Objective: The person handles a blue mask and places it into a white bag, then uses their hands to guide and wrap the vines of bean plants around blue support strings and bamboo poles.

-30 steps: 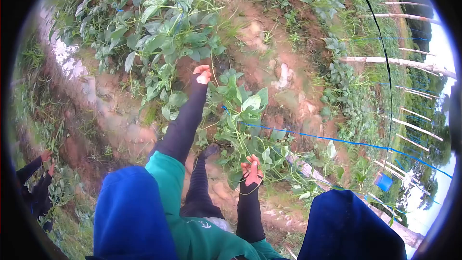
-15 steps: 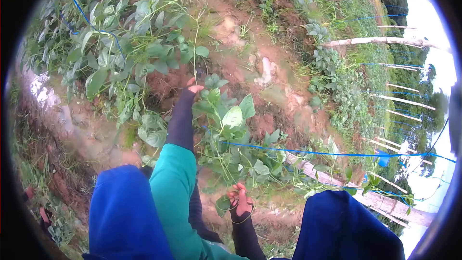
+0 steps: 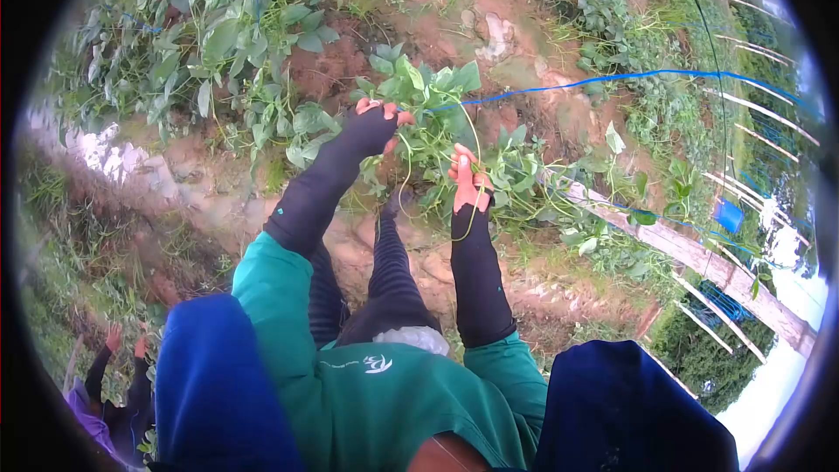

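My left hand [image 3: 383, 118], in a dark sleeve, is at the upper middle with fingers curled at the leafy plant [image 3: 428, 92], beside a blue string [image 3: 559, 87]. What it grips is hidden among fingers and leaves. Lower and to the right, my right hand [image 3: 469, 182] faces palm up, its fingers bent around a thin green vine [image 3: 472, 127]. The vine arcs above this hand and hangs beside its wrist. Another thin stem loops down between the two hands.
A pale wooden pole [image 3: 682, 253] slants along the right, with a blue object [image 3: 728, 216] near it. Leafy plants [image 3: 236, 44] fill the upper left. At the lower left a co-worker's raised hands [image 3: 114, 337] show. More poles stand at the far right.
My left hand has let go of the upper-left vine and come to the middle plant at the blue string. My right hand has moved up, nearer to it. The co-worker shows more fully.
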The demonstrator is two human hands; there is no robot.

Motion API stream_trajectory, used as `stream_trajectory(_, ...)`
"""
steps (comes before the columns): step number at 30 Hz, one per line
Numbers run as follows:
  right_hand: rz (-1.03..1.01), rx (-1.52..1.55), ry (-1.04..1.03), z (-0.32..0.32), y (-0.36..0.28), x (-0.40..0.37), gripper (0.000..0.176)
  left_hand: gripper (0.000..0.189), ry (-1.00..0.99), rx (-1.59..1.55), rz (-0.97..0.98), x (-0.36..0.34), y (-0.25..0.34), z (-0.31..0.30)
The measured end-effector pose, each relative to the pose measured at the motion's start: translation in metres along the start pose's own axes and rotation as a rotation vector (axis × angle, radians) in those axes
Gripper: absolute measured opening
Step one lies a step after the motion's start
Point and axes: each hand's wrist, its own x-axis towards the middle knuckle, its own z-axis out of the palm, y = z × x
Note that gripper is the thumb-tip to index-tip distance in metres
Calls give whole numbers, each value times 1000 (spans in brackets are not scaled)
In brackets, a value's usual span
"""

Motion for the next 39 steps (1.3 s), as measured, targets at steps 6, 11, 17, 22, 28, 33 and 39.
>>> stream_trajectory(6, 53, 189, 3, -2, -9, 8, 25, 15, 152, -14, -41, -10, 30, -15)
stream_trajectory(11, 57, 351, 32, -11, -3, 17, 27, 12, 521, -269, -184, 5, 66, -75)
stream_trajectory(17, -178, 199, -36, 8, -15, 28, 23, 14, 254, -323, -139, 34, 113, -106)
stream_trajectory(22, -188, 54, -136, 16, -33, 36, 24, 19, -55, -834, -507, 72, 164, -97)
stream_trajectory(28, -434, -493, -247, 6, -55, 55, 24, 18, 152, -431, -160, 95, 168, -70)
stream_trajectory(33, -505, -657, -324, -7, -63, 77, 24, 20, 161, -784, -390, 106, 165, -68)
stream_trajectory(39, -76, 528, -362, -11, -75, 107, 22, 25, 312, -870, -130, 69, 151, -129)
